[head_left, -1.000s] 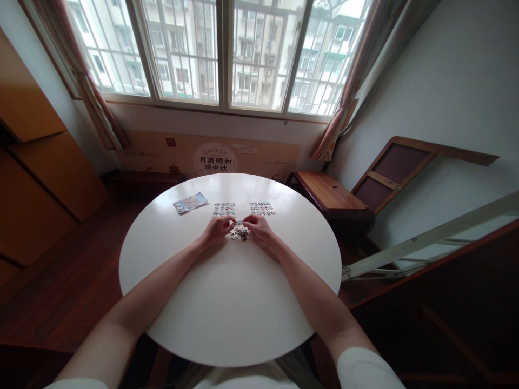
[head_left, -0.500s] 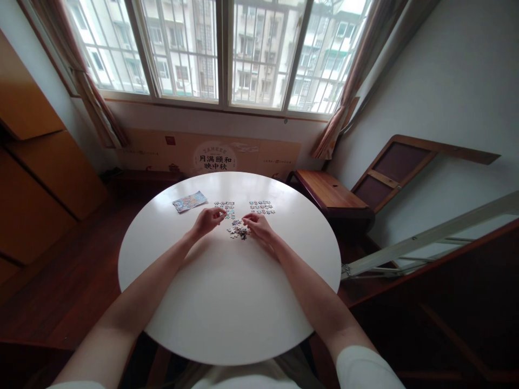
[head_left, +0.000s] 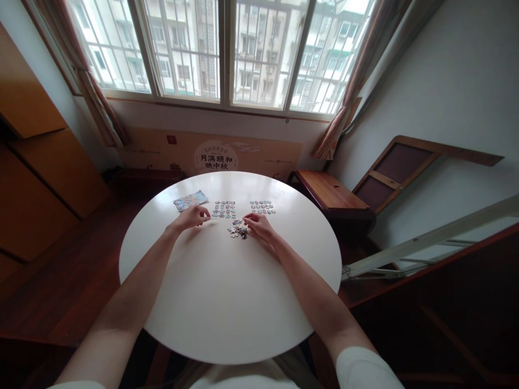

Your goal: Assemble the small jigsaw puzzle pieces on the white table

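Observation:
A round white table [head_left: 227,302] carries a small heap of loose jigsaw pieces [head_left: 238,229] at its far middle. Behind the heap lie two sets of pieces laid out in rows, a left set [head_left: 224,209] and a right set [head_left: 263,206]. My left hand [head_left: 193,216] is off to the left of the left set, fingers pinched together; what it holds is too small to make out. My right hand [head_left: 258,225] rests at the right edge of the heap, fingers curled and pinched on a piece there. A colourful picture card [head_left: 190,200] lies at the far left.
A low wooden bench [head_left: 330,194] stands right of the table, with a folded wooden frame [head_left: 399,167] leaning on the wall. Wooden cabinets [head_left: 36,178] line the left side. A barred window [head_left: 223,54] and a printed cardboard panel [head_left: 213,156] are behind the table.
My left hand has left the heap and moved left and away, past the left laid-out set, keeping its pinch. My right hand has stayed at the heap.

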`<action>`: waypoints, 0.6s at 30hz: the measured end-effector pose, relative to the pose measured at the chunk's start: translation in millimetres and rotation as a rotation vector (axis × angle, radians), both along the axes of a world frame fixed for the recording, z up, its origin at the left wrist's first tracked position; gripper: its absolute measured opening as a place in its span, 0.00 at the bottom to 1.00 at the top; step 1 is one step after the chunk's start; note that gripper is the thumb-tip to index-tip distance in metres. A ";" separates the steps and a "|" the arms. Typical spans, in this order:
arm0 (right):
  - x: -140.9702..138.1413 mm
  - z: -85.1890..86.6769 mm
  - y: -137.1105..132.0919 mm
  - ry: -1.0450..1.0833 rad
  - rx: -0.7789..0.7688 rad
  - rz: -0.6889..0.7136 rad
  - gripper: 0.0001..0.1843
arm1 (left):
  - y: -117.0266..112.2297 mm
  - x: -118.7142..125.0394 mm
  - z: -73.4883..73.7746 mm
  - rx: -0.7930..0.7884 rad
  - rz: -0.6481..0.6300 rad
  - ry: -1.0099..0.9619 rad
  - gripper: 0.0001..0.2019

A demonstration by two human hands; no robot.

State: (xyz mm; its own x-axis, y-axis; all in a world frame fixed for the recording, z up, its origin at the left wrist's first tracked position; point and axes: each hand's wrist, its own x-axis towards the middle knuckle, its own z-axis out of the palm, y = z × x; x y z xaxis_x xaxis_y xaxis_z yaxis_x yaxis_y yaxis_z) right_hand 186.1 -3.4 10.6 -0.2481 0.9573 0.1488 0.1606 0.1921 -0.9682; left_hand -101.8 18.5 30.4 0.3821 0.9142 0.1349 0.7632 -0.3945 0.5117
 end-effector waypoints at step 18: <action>1.0 -1.7 0.6 0.008 -0.003 0.004 0.15 | -6.9 9.0 7.7 0.012 0.119 0.156 0.15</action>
State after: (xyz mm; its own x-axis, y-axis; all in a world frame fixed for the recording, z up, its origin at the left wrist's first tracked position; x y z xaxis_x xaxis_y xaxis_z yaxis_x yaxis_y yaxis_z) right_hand 187.0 -2.7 8.9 -0.2505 0.9568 0.1478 0.1518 0.1896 -0.9701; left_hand -92.7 11.5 38.1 0.2888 0.9528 0.0934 0.8746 -0.3022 0.3791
